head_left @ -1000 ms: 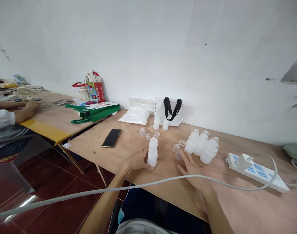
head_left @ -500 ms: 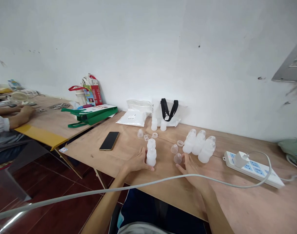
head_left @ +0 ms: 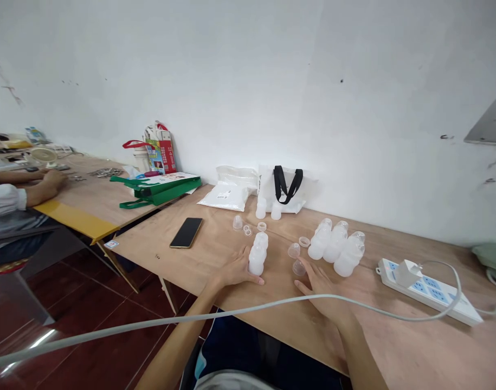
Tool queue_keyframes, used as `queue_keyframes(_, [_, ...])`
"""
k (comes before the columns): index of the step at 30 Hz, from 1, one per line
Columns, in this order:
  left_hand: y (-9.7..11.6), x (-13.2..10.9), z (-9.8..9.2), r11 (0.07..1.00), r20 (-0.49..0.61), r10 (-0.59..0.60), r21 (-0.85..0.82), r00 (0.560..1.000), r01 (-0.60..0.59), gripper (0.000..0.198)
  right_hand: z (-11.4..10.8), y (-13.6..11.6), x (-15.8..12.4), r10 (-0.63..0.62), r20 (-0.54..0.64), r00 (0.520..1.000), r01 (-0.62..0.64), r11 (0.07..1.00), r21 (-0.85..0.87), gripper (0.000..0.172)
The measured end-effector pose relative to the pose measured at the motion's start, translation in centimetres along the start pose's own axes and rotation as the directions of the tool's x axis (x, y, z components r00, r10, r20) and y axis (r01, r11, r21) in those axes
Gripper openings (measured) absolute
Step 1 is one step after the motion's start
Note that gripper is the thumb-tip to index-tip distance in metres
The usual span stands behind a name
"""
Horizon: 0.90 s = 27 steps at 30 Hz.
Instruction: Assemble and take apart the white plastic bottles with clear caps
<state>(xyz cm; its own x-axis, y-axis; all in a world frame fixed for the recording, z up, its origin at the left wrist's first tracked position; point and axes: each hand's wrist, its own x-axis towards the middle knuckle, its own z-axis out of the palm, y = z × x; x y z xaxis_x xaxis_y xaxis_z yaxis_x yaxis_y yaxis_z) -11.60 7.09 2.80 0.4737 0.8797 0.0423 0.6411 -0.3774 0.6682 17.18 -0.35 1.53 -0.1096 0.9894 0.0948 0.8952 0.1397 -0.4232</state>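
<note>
Steadying step, I judge; wooden table (head_left: 215, 233).
Left hand (head_left: 238, 271), thumb and fingers parted at upright white bottle (head_left: 256, 263), gripped or not I cannot tell; clear cap (head_left: 298, 268); right hand (head_left: 320, 288) beside it, fingers spread, nothing visibly held; next move calls, I think, for a light pinch.

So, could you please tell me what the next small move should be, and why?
Perhaps the right hand should pick up the nearest clear cap: it lies right beside that hand, which looks empty, and the bottles grouped at the right seem to wear similar caps.
</note>
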Motion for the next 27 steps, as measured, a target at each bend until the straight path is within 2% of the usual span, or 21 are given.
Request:
queue_keyframes(5, [-0.5, 0.3, 0.4, 0.997, 0.033, 0.006, 0.070, 0.999, -0.009, 0.081, -0.1, -0.2, 0.0, 0.006, 0.001, 1.000, -0.006, 1.000, -0.002, 0.062])
queue_keyframes(10, [-0.5, 0.5, 0.9, 0.991, 0.001, 0.032, 0.127, 1.000, -0.031, 0.084, 0.1, 0.1, 0.1, 0.000, 0.015, 1.000, 0.000, 1.000, -0.006, 0.065])
queue_keyframes(21, [1.1, 0.2, 2.1, 0.944, -0.075, 0.003, 0.329, 0.997, 0.022, 0.081, 0.2, 0.4, 0.1, -0.017, -0.002, 1.000, 0.017, 1.000, 0.000, 0.064])
queue_keyframes(24, [1.8, -0.1, 1.8, 0.948, -0.066, -0.026, 0.314, 0.997, 0.046, 0.077, 0.2, 0.4, 0.1, -0.025, -0.021, 0.999, 0.025, 1.000, 0.006, 0.061])
queue_keyframes(27, [2.4, -0.5, 1.3, 0.976, -0.039, -0.022, 0.218, 0.999, 0.030, 0.069, 0.3, 0.4, 0.2, -0.021, -0.050, 0.999, 0.022, 0.999, 0.025, 0.050])
